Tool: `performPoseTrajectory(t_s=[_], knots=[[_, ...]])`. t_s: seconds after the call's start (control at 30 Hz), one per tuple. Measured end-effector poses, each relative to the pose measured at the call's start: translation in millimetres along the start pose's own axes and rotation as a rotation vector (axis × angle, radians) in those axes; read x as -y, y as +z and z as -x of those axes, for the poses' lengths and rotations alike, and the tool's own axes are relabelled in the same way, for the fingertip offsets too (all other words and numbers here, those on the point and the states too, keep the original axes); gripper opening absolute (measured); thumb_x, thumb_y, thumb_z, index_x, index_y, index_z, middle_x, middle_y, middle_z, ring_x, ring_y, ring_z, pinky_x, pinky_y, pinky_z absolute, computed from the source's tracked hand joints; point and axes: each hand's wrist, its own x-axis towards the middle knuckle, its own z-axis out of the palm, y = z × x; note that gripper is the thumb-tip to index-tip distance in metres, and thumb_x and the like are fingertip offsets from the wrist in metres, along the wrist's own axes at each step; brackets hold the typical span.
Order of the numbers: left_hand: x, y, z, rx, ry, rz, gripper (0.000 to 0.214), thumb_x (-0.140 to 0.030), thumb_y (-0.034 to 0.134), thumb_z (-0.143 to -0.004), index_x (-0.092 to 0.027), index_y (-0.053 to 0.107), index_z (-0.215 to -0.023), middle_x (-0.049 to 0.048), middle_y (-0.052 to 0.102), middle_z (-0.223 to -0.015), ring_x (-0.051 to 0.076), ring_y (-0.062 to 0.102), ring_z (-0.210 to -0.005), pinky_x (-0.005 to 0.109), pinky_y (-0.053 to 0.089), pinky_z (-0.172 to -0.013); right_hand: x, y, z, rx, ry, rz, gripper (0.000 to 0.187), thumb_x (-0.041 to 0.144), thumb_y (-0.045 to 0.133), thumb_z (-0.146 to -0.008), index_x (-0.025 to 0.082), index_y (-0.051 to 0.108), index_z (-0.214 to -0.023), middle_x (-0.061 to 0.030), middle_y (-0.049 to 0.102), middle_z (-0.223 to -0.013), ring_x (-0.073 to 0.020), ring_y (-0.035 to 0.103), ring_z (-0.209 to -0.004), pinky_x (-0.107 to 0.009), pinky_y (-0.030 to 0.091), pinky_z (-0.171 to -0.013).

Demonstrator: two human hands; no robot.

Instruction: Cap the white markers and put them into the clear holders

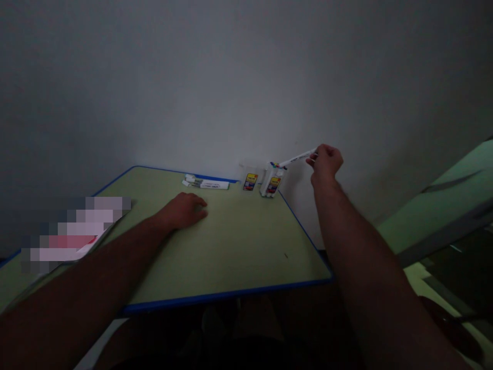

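My right hand pinches the end of a white marker with dark print, held in the air at the table's back right. The marker's other end reaches to the top of a clear case packed with white markers whose coloured ends show. I cannot tell whether it touches that case. A second clear case with a yellow label stands just left of it. My left hand lies on the table with fingers apart, holding nothing. Behind it lie several white markers.
The pale table has a blue edge and stands against a grey wall. A flat, partly blurred-out item lies at the left. A small dark speck is near the front right. A pale green surface rises at the far right.
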Motion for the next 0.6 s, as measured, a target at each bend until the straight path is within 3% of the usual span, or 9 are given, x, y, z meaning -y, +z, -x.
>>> performPoseTrajectory(t_s=[0.23, 0.6], knots=[[0.5, -1.9, -1.2, 0.102, 0.021, -0.184, 0.061, -0.053, 0.046, -0.087, -0.014, 0.073, -0.125, 0.0141, 0.071, -0.13, 0.028, 0.064, -0.122, 0.036, 0.042, -0.11, -6.3, 2.0, -20.1, 0.008, -0.096, 0.134, 0.008, 0.019, 0.061, -0.088, 0.022, 0.055, -0.093, 0.0053, 0.057, -0.075, -0.0074, 0.058, -0.056, -0.019, 0.054, -0.047], [0.7, -1.8, -1.1, 0.101, 0.01, -0.168, 0.061, -0.052, 0.047, -0.086, -0.013, 0.074, -0.124, 0.0154, 0.07, -0.131, 0.031, 0.063, -0.123, 0.041, 0.042, -0.111, -9.0, 14.0, -26.4, 0.073, -0.191, 0.253, 0.01, 0.017, 0.061, -0.084, 0.021, 0.059, -0.093, 0.0045, 0.058, -0.075, -0.0085, 0.058, -0.055, -0.021, 0.054, -0.046]])
